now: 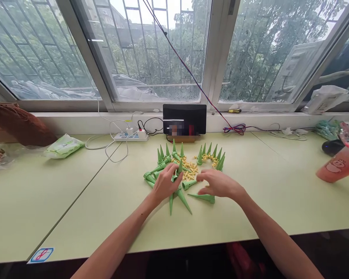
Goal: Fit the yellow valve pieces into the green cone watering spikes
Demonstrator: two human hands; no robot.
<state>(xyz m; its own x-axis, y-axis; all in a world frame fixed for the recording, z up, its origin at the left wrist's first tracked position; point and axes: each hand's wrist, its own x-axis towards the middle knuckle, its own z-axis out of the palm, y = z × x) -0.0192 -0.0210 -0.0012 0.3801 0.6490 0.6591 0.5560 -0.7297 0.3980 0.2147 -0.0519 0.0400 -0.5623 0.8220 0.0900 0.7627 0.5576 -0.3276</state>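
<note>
My left hand (166,181) is closed around a hollow green plastic spike (180,166), whose tip points up between thumb and fingers. Under and around that hand lies a loose heap of similar green spikes (184,200), some on their sides. My right hand (219,183) hovers to the right of a pile of small yellow plastic pieces (191,170); its thumb and fingers are apart, with nothing visible between them. Just below it, one green spike (203,197) lies on its side. Upright green spikes (209,149) stand in a curve behind the right hand, with yellow pieces inside the curve.
A dark-screened tablet (184,119) leans at the back of the pale green table (110,217). Left of it are a power strip (120,136) with cables and a green-white packet (64,146). At the right stands a tilted pink cup (334,164). Bundled wire (235,129) lies near the sill.
</note>
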